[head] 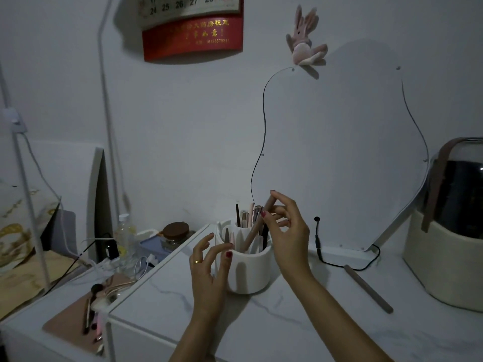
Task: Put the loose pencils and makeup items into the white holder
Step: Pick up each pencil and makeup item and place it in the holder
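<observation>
The white holder (254,274) stands on the marble-look tabletop, with several pencils and makeup sticks upright in its compartments. My right hand (286,231) is above its right rim, thumb and forefinger pinching the top of a brown pencil (252,233) whose lower end sits inside the holder. My left hand (209,267) rests against the holder's left side with fingers spread, holding nothing. A second brown pencil (368,288) lies loose on the table to the right.
A wavy-edged mirror (339,158) leans on the wall behind, its black cable (339,266) trailing across the table. A cream container (447,231) stands at the right edge. On the lower shelf to the left are a bottle (125,239), a jar (176,232) and brushes (91,309).
</observation>
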